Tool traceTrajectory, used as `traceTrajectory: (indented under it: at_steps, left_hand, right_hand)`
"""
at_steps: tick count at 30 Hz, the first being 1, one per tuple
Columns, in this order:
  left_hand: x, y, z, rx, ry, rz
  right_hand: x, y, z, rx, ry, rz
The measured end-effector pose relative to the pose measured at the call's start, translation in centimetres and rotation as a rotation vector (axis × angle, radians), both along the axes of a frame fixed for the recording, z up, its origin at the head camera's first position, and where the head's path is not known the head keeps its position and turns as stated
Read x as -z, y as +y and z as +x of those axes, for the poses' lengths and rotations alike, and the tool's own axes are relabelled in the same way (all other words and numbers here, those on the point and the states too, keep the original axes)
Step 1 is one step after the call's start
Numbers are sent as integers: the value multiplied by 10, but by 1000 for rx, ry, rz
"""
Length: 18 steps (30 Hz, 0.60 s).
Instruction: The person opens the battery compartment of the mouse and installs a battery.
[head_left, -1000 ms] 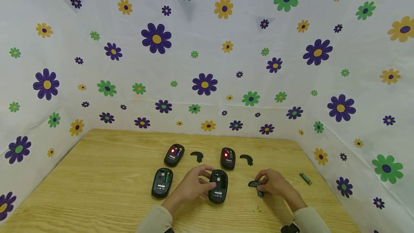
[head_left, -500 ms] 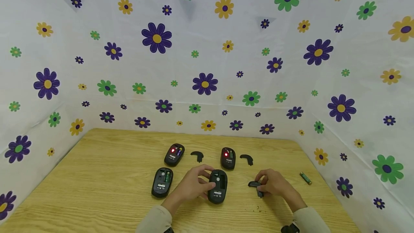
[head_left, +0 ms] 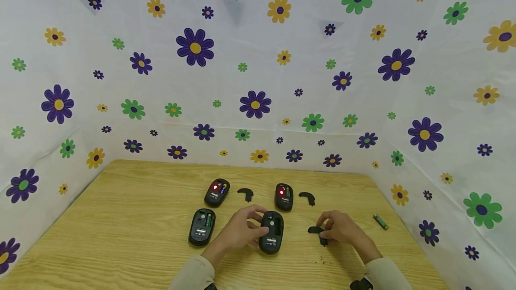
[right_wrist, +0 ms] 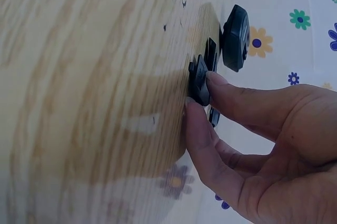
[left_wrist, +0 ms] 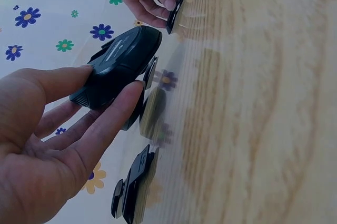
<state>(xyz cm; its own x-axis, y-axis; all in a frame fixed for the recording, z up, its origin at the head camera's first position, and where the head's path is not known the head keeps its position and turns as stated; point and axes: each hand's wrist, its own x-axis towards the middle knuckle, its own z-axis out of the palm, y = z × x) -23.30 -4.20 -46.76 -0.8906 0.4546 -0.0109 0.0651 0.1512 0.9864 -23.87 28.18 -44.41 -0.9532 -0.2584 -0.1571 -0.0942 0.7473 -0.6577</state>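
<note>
In the head view my left hand (head_left: pixel 242 229) grips a black computer mouse (head_left: pixel 271 241) with its underside up; its battery slot (head_left: pixel 278 226) looks bare. The left wrist view has this mouse (left_wrist: pixel 118 60) raised off the table, between thumb and fingers. To the right, my right hand (head_left: pixel 340 228) pinches a curved black battery cover (head_left: pixel 315 230) low over the wood. From the right wrist, thumb and forefinger are on the cover's (right_wrist: pixel 199 79) edge; whether it touches the table I cannot tell.
Left lies an upturned mouse (head_left: pixel 197 235) with a green battery in it. Behind are two more, with red lights, one mouse (head_left: pixel 214 197) left and another mouse (head_left: pixel 284 202) right. Beside them lie covers (head_left: pixel 247 195) (head_left: pixel 309 198). A loose battery (head_left: pixel 380 222) is far right; dark crumbs (head_left: pixel 321 261) lie in front.
The battery cover in my right hand has turned and shifted slightly to the left. My left hand and the mouse in it stay nearly still.
</note>
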Motion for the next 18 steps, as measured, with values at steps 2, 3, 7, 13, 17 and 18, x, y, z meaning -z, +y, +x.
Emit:
traceTrajectory:
  at_steps: [2, 3, 7, 13, 17, 18]
  left_hand:
    - [0, 0, 0, 1, -3, 5]
    - [0, 0, 0, 1, -3, 6]
    - [1, -1, 0, 3, 0, 6]
    - [1, -1, 0, -1, 3, 5]
    - [-1, -2, 0, -10, 3, -2]
    - [-1, -2, 1, -13, 3, -6]
  right_hand:
    - [0, 0, 0, -4, -3, -5]
    - [0, 0, 0, -5, -5, -8]
    - [-1, 1, -1, -7, -8, -12]
    - [-1, 3, -3, -13, 11, 29]
    - [-5, 7, -4, 23, 48, 102]
    - [-6, 9, -4, 34, 51, 106]
